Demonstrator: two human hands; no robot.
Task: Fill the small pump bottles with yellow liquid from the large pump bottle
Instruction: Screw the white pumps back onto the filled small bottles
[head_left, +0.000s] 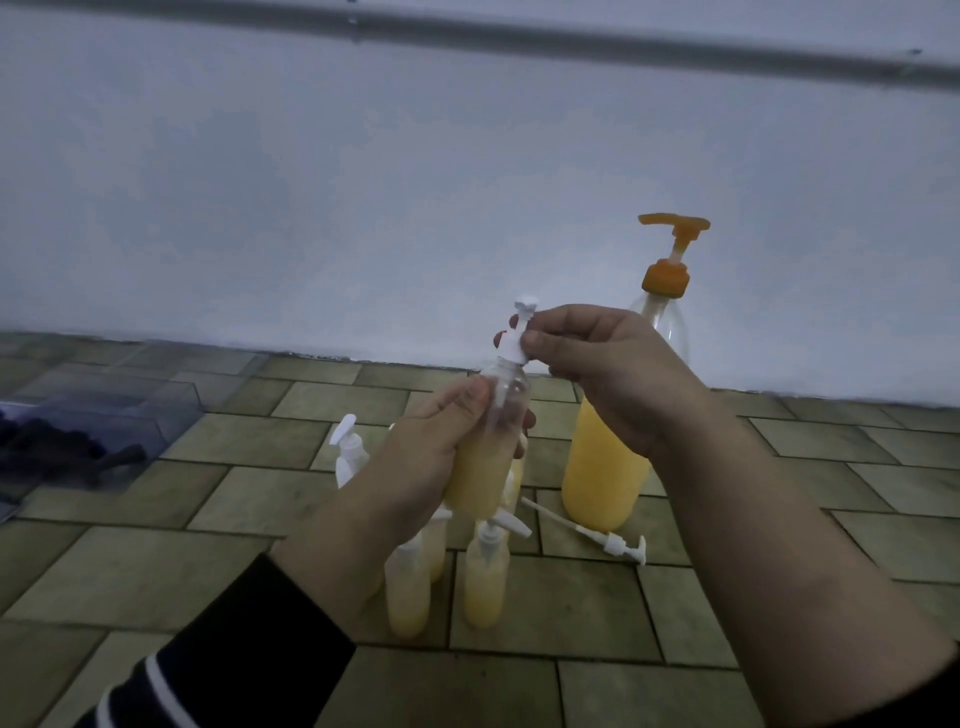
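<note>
My left hand (426, 452) grips a small clear pump bottle (485, 467), roughly half full of yellow liquid, held up above the tiled floor. My right hand (608, 364) pinches the white pump cap (514, 345) at the bottle's neck. The large pump bottle (608, 467) with its orange pump head (670, 244) stands behind my right hand, its lower half yellow. Beneath my hands stand small filled bottles with white pumps (485, 587) (409, 592). Another small bottle (349, 452) stands partly hidden behind my left hand.
A loose white pump with its long dip tube (597, 535) lies on the tiles in front of the large bottle. A clear plastic tray (119, 400) holding dark objects sits at the far left. A pale wall (363, 208) rises just behind the bottles.
</note>
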